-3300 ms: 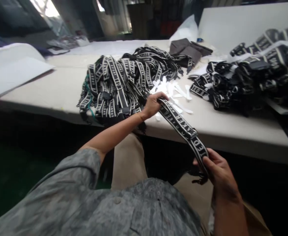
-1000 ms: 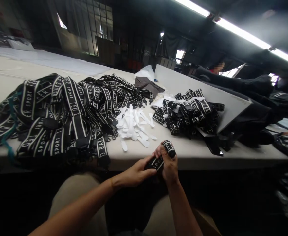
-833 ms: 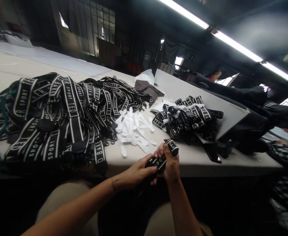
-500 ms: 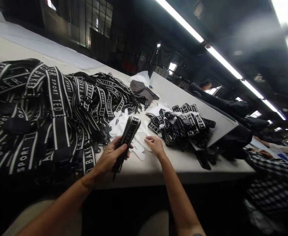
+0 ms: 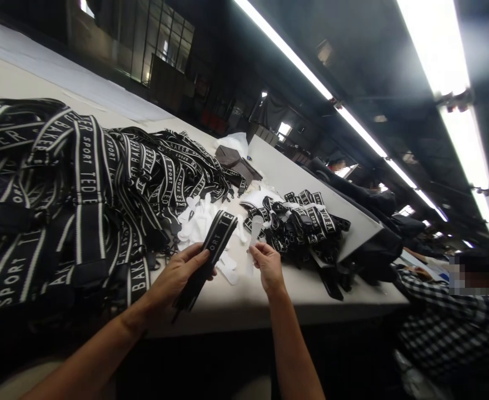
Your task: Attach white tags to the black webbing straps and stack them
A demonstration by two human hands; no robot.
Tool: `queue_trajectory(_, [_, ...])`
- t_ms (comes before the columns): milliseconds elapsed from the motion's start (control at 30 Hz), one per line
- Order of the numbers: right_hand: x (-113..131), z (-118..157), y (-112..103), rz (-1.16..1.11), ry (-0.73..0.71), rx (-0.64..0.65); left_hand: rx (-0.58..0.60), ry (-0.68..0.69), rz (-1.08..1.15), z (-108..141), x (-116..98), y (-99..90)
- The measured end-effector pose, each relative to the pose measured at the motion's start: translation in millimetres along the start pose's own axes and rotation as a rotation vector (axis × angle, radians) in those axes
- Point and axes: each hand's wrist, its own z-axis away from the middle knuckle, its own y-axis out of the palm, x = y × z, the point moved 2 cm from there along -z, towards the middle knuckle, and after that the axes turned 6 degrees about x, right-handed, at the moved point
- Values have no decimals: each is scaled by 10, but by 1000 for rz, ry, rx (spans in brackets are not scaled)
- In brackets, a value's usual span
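Clock taken from the folded strap, twelve pointing away from the person.

Item: left hand. Clamped on the folded strap about its middle, thumb across the near face, fingers behind. The grip is probably there to keep the folds flat and stop them springing apart. The strap is held just above the near part of the table.

Item: right hand, at three o'clock, apart from the left. Thumb and finger pinched together on one white strip, which stands up with its rounded end toward twelve; a light pinch seems enough for so thin a piece.

Item: heap of white strips, at eleven to twelve, just behind the left hand; likely set there for easy reach.

Item: heap of loose straps, at ten, sprawling to the table's near edge.

Item: strap bundles, at two, with white bands across them; seemingly kept apart from the loose heap so the two do not mix.

Item: grey cloth, at one, further back.

Appearance of the folded strap: black, pale lines along its edges, pale capitals reading "ORT" and "TE". Several layers stacked, edges showing; tilted, top toward one, dark lower end toward seven. Details at the lower end cannot be made out.
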Motion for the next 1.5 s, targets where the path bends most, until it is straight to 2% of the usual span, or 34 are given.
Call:
queue_trajectory(100, [72, 220, 53, -183, 10, -15, 61, -35, 54, 29, 98, 160])
queue_trajectory(233, [83, 464, 153, -298, 3, -99, 133, -52, 159, 71, 244, 352])
queue_trajectory(367, [24, 650, 283, -363, 12, -22, 194, -108, 192, 127, 367, 453])
queue_trajectory(500, [-26, 729, 265, -338, -49, -34, 202, -87, 110, 162, 349, 408])
queue_trajectory(600, [23, 737, 159, -298, -87, -12, 281, -42, -39, 174, 259, 328])
queue_trajectory(733, [188, 805, 30, -55, -159, 43, 406, 42, -247, 185, 174, 305])
queue_trajectory(833, [224, 904, 10, 161, -187, 85, 433, 86, -321, 186, 204, 374])
queue_trajectory(933, [134, 982, 34, 243, -172, 118, 404, -19, -210, 176, 313, 438])
queue_trajectory(1033, [26, 1016, 41, 176, -118, 107, 412, -120, -52, 172, 396, 451])
queue_trajectory(1200, [21, 1042, 21, 153, 3, 342, 514, -207, -32, 197, 446, 418])
queue_trajectory(1267, [40, 1061, 8, 242, 12, 418, 509, -204, -36, 198, 479, 423])
queue_trajectory(1333, [16, 1090, 6, 301, 35, 421, 458, -178, -55, 190, 510, 438])
queue_trajectory(1400, [-55, 1138, 23, 306, 62, 342, 384, -132, -130, 178, 523, 456])
queue_trajectory(1500, [-182, 1257, 64, 372, 7, 100, 243, -61, -319, 166, 506, 466])
